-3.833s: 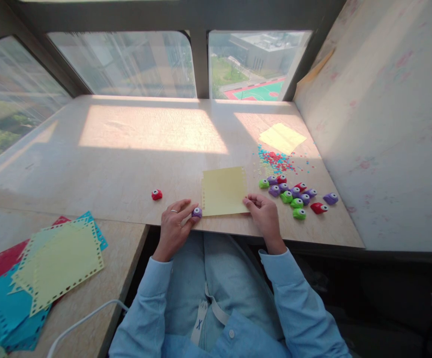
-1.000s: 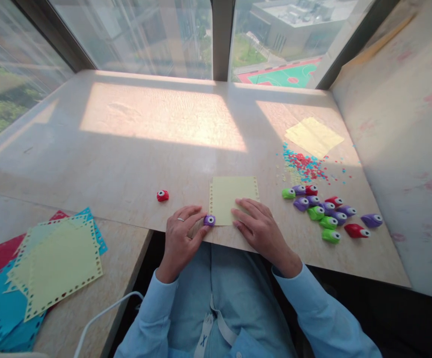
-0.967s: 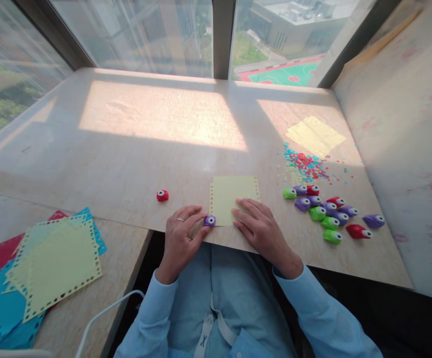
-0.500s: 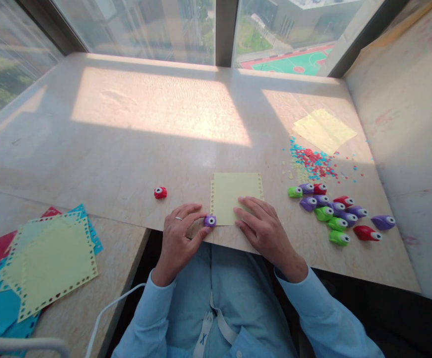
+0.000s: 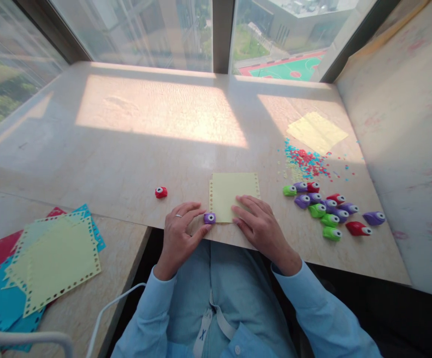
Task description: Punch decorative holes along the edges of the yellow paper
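Observation:
A pale yellow square of paper [image 5: 225, 191] lies in front of me, with rows of small holes along its left and right edges. My left hand [image 5: 181, 232], a ring on one finger, grips a small purple craft punch [image 5: 210, 218] between thumb and fingers at the paper's near left corner. My right hand [image 5: 262, 226] rests on the paper's right part, fingers stretched out and lying on it. A red craft punch [image 5: 161, 192] stands alone on the table beyond my left hand.
Several purple, green and red punches [image 5: 329, 220] stand at the right. Behind them lie paper bits [image 5: 307, 161] and yellow sheets [image 5: 317, 132]. Punched coloured sheets [image 5: 62, 258] are stacked at the left, near a white cable [image 5: 104, 311]. Windows [image 5: 133, 35] border the back.
The view has shifted slightly. Both hands keep their places at the paper, and the purple punch stays at its near left corner.

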`<state>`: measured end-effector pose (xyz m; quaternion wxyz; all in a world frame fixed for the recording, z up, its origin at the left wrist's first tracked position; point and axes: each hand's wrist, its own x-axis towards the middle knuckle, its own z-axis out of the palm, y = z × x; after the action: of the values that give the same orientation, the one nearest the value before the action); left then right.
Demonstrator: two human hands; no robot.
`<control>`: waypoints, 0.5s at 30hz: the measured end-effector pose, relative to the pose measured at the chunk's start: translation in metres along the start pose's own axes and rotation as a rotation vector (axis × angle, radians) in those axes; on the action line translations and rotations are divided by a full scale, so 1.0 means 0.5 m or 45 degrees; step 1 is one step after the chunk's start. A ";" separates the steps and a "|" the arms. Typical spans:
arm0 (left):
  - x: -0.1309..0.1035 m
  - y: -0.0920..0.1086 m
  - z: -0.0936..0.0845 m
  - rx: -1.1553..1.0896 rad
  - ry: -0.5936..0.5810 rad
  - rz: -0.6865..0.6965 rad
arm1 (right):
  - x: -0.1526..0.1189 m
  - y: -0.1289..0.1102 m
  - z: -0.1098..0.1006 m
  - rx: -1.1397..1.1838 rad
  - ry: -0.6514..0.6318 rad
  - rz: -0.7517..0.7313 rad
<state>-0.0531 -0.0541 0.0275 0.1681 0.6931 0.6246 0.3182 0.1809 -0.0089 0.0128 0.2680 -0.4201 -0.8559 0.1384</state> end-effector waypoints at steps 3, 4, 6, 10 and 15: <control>-0.001 -0.001 -0.002 -0.034 0.002 -0.028 | 0.000 0.000 -0.004 0.063 0.067 0.015; 0.000 -0.001 -0.002 -0.050 0.006 -0.044 | 0.001 0.000 -0.006 0.086 0.102 0.025; 0.001 -0.002 -0.001 -0.089 0.021 -0.085 | 0.001 0.000 -0.009 0.122 0.169 0.041; 0.010 -0.001 -0.001 -0.222 0.033 -0.209 | 0.001 0.000 -0.011 0.175 0.243 0.056; 0.030 0.008 -0.002 -0.417 0.062 -0.460 | 0.001 0.003 -0.011 0.247 0.291 0.080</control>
<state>-0.0503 -0.0402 0.0344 0.3173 0.5256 0.6824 0.3967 0.1845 -0.0075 0.0168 0.3986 -0.4320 -0.7887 0.1801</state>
